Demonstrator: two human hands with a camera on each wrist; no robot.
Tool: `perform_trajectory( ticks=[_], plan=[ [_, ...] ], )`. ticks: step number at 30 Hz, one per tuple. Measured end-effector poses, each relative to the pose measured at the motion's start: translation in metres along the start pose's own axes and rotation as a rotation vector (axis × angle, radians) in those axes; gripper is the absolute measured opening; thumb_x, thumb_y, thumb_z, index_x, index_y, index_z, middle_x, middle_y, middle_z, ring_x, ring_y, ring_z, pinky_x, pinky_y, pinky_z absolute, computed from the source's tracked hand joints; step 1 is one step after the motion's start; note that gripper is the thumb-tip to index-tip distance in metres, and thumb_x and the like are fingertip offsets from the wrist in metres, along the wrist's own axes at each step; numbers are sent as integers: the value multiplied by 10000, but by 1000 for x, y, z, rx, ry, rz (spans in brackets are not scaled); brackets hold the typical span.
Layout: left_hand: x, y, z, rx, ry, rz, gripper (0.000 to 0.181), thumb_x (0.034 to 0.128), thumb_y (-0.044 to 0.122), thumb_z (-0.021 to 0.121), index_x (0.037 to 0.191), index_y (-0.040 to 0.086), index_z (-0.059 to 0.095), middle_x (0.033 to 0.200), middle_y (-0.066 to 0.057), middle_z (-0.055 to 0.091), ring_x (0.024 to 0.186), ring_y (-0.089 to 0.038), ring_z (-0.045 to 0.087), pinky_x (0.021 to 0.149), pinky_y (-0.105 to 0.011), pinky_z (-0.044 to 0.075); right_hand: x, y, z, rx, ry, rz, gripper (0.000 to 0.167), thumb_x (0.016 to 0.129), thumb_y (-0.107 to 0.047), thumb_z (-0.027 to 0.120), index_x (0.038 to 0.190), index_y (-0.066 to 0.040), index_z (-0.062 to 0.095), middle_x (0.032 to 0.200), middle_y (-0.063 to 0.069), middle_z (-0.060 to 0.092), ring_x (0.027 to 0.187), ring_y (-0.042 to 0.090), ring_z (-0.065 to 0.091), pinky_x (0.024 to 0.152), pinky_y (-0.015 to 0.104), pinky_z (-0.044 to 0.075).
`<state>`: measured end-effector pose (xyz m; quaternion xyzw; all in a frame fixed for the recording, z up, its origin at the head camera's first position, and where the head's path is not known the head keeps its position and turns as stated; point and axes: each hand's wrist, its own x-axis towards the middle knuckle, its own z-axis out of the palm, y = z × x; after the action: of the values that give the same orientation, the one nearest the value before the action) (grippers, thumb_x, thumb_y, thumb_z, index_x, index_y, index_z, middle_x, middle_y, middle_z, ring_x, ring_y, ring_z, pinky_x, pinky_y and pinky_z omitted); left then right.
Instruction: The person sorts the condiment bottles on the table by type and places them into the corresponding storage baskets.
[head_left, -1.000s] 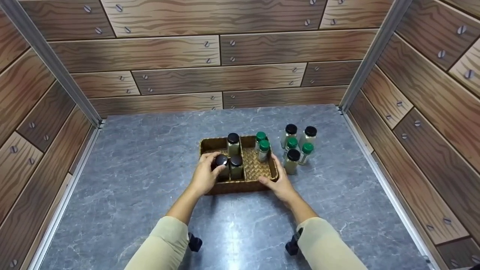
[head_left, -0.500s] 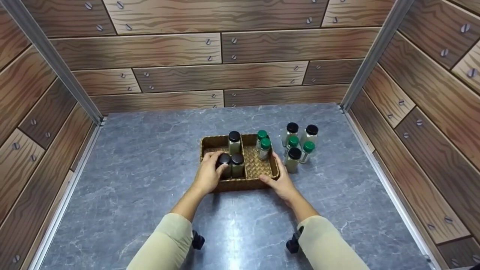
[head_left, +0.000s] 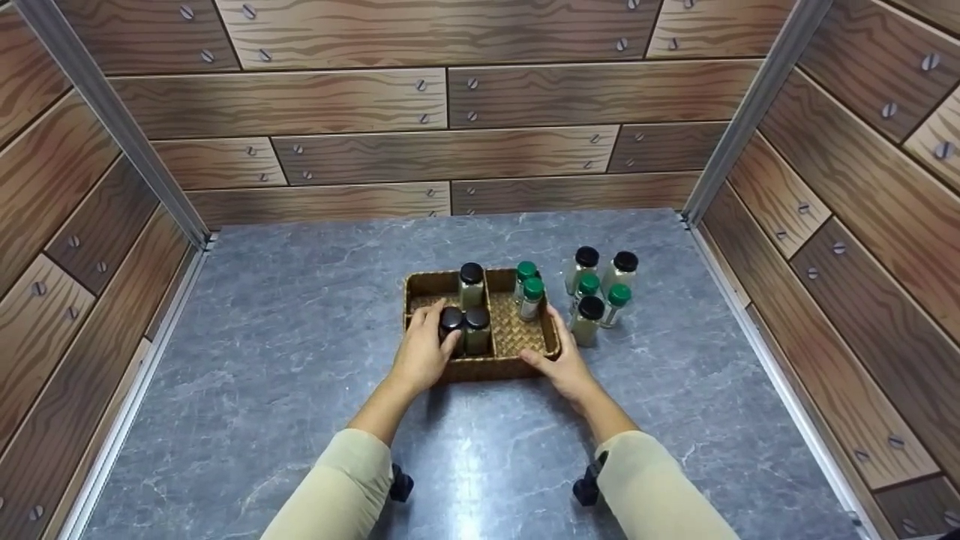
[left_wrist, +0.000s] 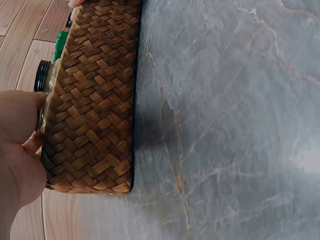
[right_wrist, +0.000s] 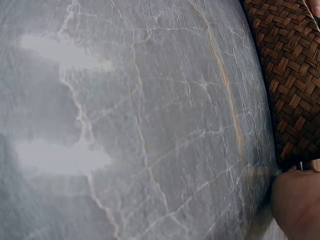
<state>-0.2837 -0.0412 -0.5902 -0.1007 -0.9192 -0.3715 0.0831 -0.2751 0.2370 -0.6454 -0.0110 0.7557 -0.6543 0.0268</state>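
A woven basket with dividers stands on the table. In its front left part, my left hand holds a black-capped jar between thumb and fingers; the jar stands low beside a second black-capped jar. Behind them is another black-capped jar. The right part holds two green-capped jars near its right wall. My right hand grips the basket's front right corner, thumb at the front rim, fingers along the outer side. In the left wrist view, the basket's wall hides most of the jars.
Right of the basket stand several jars, three with black caps and two with green caps. Wood-patterned panels with metal corner posts enclose the grey marbled table at the back and both sides.
My left hand has lowered the black-capped jar into the front left of the basket, moving slightly right against its neighbour. My right hand keeps its grip on the basket.
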Motion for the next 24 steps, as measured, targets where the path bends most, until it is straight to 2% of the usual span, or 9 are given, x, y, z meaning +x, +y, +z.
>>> perform_trajectory(
  ticks=[2,5,9,13,17,19,21,24],
  plan=[
    [-2,1,2,11,12,-4,647,1051,233,709,1605,13,458,1504,-254,561,1408,-437,590,1223,-552,484,0,1,0,-4,3,6,998,944,-177,842,1730,-274,235,1745,235,202,1614,430,280,1361,590,213],
    [-7,1,5,39,69,24,624,1024,165,690,1580,0,460,1500,-250,544,1401,-447,570,1211,-561,486,0,1,0,-13,4,16,992,946,-160,833,1730,-276,235,1736,236,212,1607,428,282,1357,594,218],
    [-15,0,9,77,161,67,622,925,74,635,1530,18,500,1503,-214,530,1378,-425,564,1192,-559,491,0,1,0,-9,-2,9,997,942,-162,838,1731,-262,236,1713,239,234,1592,420,289,1351,583,228],
    [-20,-8,11,66,255,48,591,911,109,629,1492,47,540,1545,-167,517,1409,-394,542,1212,-560,447,1,1,0,0,-4,7,1004,939,-179,849,1732,-259,238,1706,242,239,1586,418,291,1351,576,226],
    [-22,-19,11,-25,356,5,557,929,157,670,1462,39,561,1557,-178,513,1405,-399,516,1199,-584,420,1,0,-1,-9,-2,9,1024,930,-202,862,1734,-261,230,1709,243,240,1584,425,297,1352,589,222],
    [-23,-25,10,-87,385,-16,550,924,165,695,1446,43,573,1551,-195,510,1402,-410,500,1195,-598,413,0,-1,-1,-11,0,11,1025,928,-204,864,1733,-263,232,1710,245,240,1583,430,303,1352,591,224],
    [-24,-32,11,-148,393,-32,543,917,165,721,1432,54,589,1546,-213,505,1408,-425,486,1191,-617,409,0,-1,-1,-11,1,12,1019,931,-199,861,1732,-266,235,1714,245,238,1584,433,309,1353,588,229],
    [-26,-42,12,-244,361,-57,559,927,170,753,1452,76,584,1569,-224,467,1463,-443,445,1229,-642,383,1,1,-1,-6,2,12,1004,938,-176,848,1731,-267,240,1717,249,235,1585,438,315,1355,582,232]
  ],
)
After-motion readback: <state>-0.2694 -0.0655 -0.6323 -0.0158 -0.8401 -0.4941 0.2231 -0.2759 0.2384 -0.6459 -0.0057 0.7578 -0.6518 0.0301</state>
